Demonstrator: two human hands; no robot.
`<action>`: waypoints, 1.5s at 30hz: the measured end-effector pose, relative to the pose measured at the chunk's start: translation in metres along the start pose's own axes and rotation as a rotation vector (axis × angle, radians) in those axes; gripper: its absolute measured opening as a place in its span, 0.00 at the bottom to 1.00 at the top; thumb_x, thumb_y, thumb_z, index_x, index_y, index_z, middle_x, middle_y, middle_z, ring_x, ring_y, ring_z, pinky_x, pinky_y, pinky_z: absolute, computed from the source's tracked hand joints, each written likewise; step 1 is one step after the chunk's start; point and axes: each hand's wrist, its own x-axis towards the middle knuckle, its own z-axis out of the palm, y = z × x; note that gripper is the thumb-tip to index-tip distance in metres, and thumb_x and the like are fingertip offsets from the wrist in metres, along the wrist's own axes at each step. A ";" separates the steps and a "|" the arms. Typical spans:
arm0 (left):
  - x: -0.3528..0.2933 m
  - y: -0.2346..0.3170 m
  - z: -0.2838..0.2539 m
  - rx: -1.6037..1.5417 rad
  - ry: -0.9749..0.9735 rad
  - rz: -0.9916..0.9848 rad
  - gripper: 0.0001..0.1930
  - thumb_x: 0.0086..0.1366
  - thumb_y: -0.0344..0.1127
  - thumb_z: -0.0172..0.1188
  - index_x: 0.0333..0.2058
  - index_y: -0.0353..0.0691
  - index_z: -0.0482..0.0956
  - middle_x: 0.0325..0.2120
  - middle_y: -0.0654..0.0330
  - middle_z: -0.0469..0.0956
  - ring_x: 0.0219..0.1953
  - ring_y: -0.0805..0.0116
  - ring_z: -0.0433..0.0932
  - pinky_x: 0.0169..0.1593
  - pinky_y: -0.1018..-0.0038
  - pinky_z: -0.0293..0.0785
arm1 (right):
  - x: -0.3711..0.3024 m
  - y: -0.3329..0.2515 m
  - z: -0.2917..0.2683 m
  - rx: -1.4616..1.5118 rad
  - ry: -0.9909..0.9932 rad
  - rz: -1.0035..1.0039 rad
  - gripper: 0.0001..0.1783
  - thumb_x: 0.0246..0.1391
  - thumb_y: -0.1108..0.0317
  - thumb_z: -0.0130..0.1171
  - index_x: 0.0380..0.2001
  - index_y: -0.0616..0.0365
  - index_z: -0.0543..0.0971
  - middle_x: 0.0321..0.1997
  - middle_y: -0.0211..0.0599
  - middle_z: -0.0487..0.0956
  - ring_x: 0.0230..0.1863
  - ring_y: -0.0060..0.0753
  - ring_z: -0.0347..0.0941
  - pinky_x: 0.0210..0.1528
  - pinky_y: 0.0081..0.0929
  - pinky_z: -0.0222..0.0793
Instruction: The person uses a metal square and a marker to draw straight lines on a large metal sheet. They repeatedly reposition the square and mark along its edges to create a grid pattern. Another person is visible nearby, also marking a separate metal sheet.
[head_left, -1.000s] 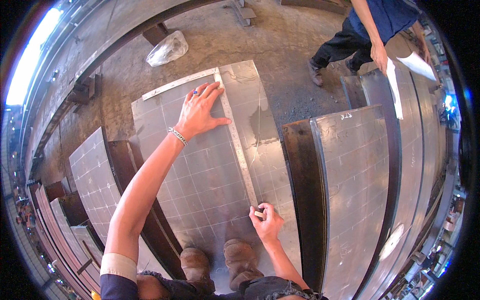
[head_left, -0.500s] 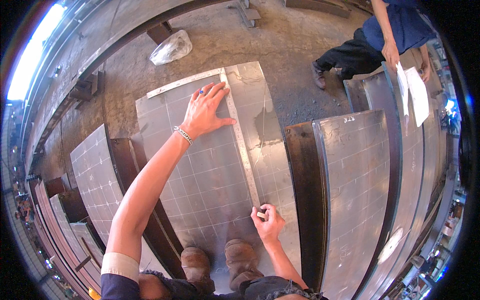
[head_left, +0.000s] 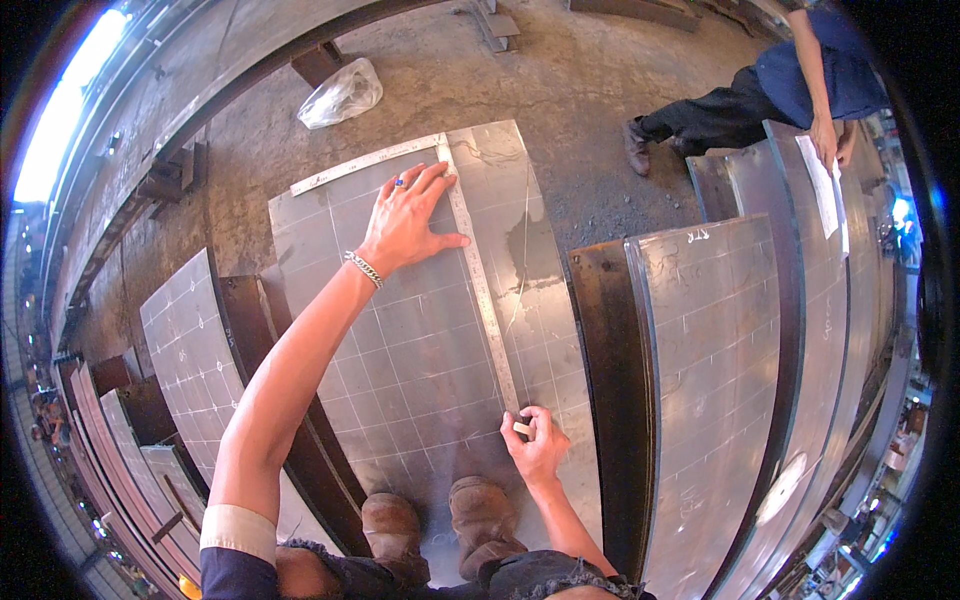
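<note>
An L-shaped metal framing square (head_left: pixel 483 290) lies flat on a grey steel plate (head_left: pixel 420 440) marked with a grid of thin white lines. Its short arm runs along the plate's far edge, and its long arm reaches back toward me. Spread out near the corner of the square, my left hand (head_left: pixel 408 222) presses fingertips and thumb against the long arm. At that arm's near end, my right hand (head_left: pixel 538 447) pinches a short, pale piece of chalk (head_left: pixel 522 428) beside the square. The chalk's tip is hidden by the fingers.
My brown boots (head_left: pixel 482 520) stand on the same plate. More line-marked steel plates (head_left: pixel 710 340) on beams lie to both sides, with dark gaps between. A clear plastic bag (head_left: pixel 342 93) sits on the floor beyond. At the far right, a co-worker (head_left: pixel 815 70) handles white papers (head_left: pixel 820 190).
The co-worker has shifted to the right, and the papers have been lowered with both hands brought together on them. My hands and the square stay practically where they were.
</note>
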 end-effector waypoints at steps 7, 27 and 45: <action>-0.001 -0.005 0.006 -0.005 0.018 0.023 0.49 0.48 0.69 0.72 0.65 0.48 0.70 0.70 0.62 0.63 0.72 0.53 0.59 0.71 0.47 0.57 | 0.088 -0.038 -0.014 0.317 -0.052 -0.008 0.09 0.64 0.68 0.55 0.44 0.62 0.75 0.32 0.51 0.76 0.34 0.57 0.74 0.37 0.44 0.70; -0.002 -0.004 0.001 -0.065 0.051 0.021 0.46 0.48 0.62 0.74 0.61 0.41 0.71 0.69 0.58 0.64 0.72 0.51 0.60 0.71 0.50 0.56 | 0.341 -0.130 0.096 -0.004 -0.155 -0.336 0.14 0.62 0.68 0.55 0.49 0.61 0.70 0.30 0.59 0.83 0.35 0.64 0.82 0.36 0.58 0.76; -0.005 -0.005 0.002 -0.034 0.047 0.004 0.46 0.48 0.59 0.76 0.63 0.46 0.69 0.69 0.62 0.64 0.72 0.54 0.60 0.72 0.51 0.58 | 0.285 -0.120 0.042 -0.162 -0.422 -0.439 0.08 0.55 0.72 0.57 0.36 0.66 0.76 0.26 0.61 0.81 0.32 0.66 0.80 0.37 0.56 0.76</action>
